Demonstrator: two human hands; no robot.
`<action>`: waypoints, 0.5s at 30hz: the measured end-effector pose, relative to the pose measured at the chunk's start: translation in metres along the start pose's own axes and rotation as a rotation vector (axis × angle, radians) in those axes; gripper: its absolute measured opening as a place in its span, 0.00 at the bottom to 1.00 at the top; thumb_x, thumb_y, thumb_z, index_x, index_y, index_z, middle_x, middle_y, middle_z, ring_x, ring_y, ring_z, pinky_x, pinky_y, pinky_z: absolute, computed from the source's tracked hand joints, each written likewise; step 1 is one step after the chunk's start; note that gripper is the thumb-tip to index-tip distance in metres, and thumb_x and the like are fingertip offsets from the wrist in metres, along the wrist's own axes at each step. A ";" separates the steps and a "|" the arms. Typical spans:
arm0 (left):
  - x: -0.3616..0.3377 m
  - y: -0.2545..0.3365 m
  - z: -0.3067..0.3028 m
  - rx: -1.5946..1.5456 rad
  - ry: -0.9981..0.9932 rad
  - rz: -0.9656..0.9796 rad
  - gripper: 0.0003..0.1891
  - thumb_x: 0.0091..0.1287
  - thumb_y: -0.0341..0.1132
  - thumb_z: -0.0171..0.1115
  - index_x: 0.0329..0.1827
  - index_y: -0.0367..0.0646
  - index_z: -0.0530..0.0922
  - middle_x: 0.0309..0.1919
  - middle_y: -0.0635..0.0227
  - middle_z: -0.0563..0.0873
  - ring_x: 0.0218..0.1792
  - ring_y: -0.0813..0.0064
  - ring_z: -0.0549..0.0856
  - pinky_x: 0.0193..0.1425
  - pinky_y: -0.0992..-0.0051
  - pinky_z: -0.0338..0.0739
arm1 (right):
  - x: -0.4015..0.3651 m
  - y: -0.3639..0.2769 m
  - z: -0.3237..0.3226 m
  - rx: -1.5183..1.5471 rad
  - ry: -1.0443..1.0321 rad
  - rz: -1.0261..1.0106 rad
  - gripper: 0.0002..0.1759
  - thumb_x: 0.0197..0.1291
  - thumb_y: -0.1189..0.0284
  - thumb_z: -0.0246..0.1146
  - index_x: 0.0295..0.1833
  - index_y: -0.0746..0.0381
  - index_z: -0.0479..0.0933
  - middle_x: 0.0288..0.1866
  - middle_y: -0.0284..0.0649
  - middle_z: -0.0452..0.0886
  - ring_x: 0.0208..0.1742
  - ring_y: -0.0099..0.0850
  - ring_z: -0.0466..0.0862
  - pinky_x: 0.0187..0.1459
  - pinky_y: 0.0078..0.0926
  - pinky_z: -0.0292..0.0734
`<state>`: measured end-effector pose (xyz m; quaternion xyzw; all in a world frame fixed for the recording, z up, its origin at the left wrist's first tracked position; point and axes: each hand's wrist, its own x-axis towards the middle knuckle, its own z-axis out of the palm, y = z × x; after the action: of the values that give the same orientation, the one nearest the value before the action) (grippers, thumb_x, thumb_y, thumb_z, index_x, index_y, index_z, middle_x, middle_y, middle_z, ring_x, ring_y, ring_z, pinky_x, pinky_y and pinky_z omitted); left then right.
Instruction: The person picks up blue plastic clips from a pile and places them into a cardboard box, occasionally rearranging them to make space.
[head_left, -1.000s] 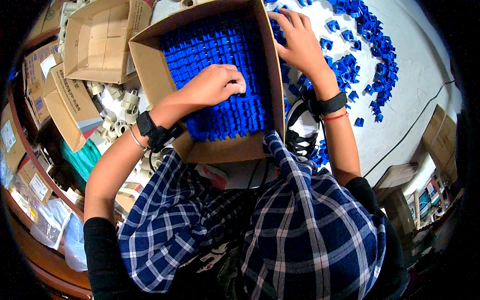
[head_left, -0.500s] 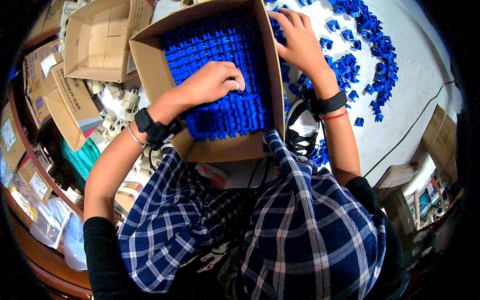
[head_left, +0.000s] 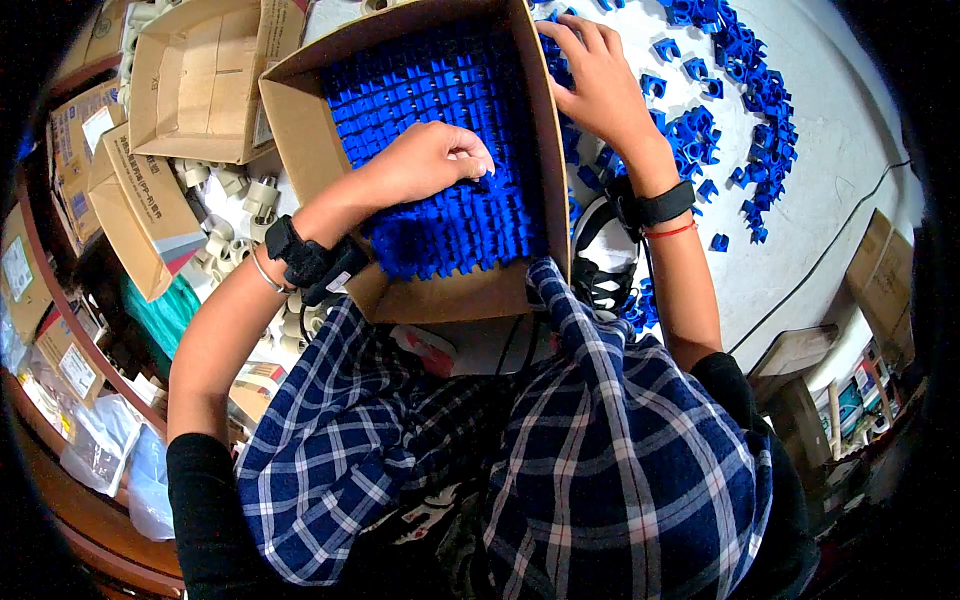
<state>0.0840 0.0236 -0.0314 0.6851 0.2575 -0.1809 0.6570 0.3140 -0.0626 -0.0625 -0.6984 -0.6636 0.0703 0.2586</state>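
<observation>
A cardboard box (head_left: 420, 300) tilts against my knees, and rows of blue plastic clips (head_left: 470, 235) fill its bottom. Inside it, my left hand (head_left: 435, 160) is over the rows with thumb and forefinger pinched together; a bit of blue shows at the fingertips, perhaps a clip, but the fingers hide it. My right hand (head_left: 600, 85) lies outside the box's right wall, its fingers apart near the wall's edge, with loose blue clips (head_left: 690, 135) beside it.
More blue clips (head_left: 765, 150) are strewn at the upper right. An open carton (head_left: 195, 85) and cream pipe fittings (head_left: 262, 198) are on the left. A shoe (head_left: 603, 255) is right of the box. A black cable (head_left: 800, 285) crosses the white surface.
My left hand has shifted and turned slightly, its pinched fingertips moving a little to the right. My right hand and the box look unchanged.
</observation>
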 end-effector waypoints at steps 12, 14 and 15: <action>-0.006 0.000 -0.003 0.430 -0.021 0.374 0.05 0.61 0.31 0.59 0.33 0.41 0.81 0.31 0.59 0.82 0.37 0.55 0.83 0.42 0.61 0.77 | 0.000 0.001 0.001 -0.011 -0.006 0.000 0.29 0.52 0.63 0.62 0.62 0.51 0.72 0.60 0.50 0.73 0.60 0.53 0.71 0.63 0.45 0.69; -0.007 -0.001 -0.003 0.446 -0.032 0.391 0.04 0.61 0.31 0.59 0.33 0.41 0.81 0.31 0.59 0.82 0.37 0.55 0.83 0.42 0.61 0.77 | 0.000 0.001 0.001 -0.011 -0.008 0.002 0.29 0.52 0.63 0.62 0.62 0.51 0.72 0.60 0.50 0.73 0.60 0.53 0.71 0.63 0.45 0.69; -0.008 0.000 -0.002 0.463 -0.042 0.407 0.04 0.61 0.31 0.60 0.34 0.41 0.81 0.31 0.59 0.82 0.37 0.54 0.83 0.42 0.61 0.77 | 0.000 0.001 0.001 -0.011 -0.011 0.005 0.29 0.52 0.63 0.62 0.63 0.51 0.72 0.60 0.50 0.73 0.60 0.53 0.71 0.63 0.45 0.69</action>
<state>0.0775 0.0252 -0.0266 0.8500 0.0531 -0.1137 0.5116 0.3143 -0.0626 -0.0638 -0.7010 -0.6637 0.0709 0.2511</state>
